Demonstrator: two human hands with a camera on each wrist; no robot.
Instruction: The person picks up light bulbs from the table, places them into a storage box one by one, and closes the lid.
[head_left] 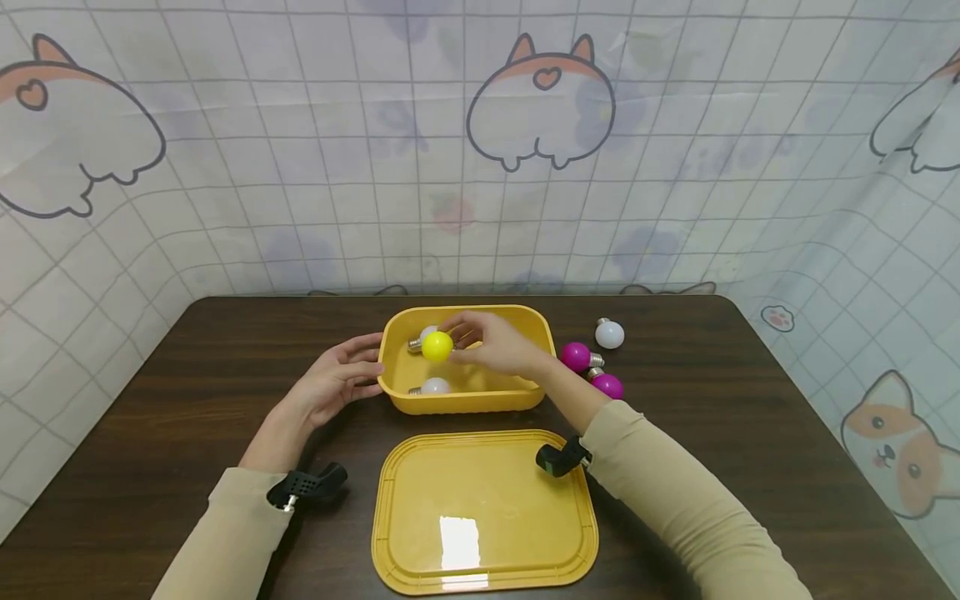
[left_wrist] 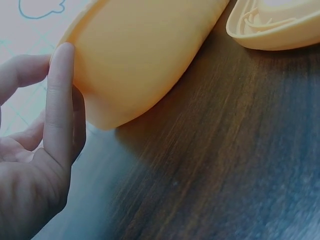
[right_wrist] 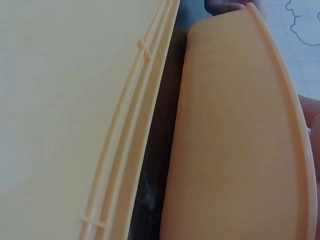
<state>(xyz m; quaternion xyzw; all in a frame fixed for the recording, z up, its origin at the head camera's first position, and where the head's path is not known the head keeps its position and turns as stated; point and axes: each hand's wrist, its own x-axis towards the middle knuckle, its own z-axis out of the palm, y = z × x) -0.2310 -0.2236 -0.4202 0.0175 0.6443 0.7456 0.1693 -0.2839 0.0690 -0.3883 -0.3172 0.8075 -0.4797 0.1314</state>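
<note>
A yellow bin (head_left: 465, 403) stands near the back of the table, with white bulbs (head_left: 435, 386) lying inside it. Over its left half, my right hand (head_left: 491, 342) pinches a yellow light bulb (head_left: 437, 346) with the globe pointing left; the fingers partly cover its base. At the bin's left end, my left hand (head_left: 341, 379) rests its fingertips near the rim. The left wrist view shows its straight thumb (left_wrist: 60, 100) against the outer wall. In the right wrist view the bin's wall hides most of the right hand (right_wrist: 312, 112).
Right of the bin lie two magenta bulbs (head_left: 576, 357) and a white bulb (head_left: 609, 335). A yellow lid (head_left: 480, 492) lies flat in front of the bin, under the right wrist. Behind the dark wooden table (head_left: 247, 333) hangs a printed cloth (head_left: 315, 167).
</note>
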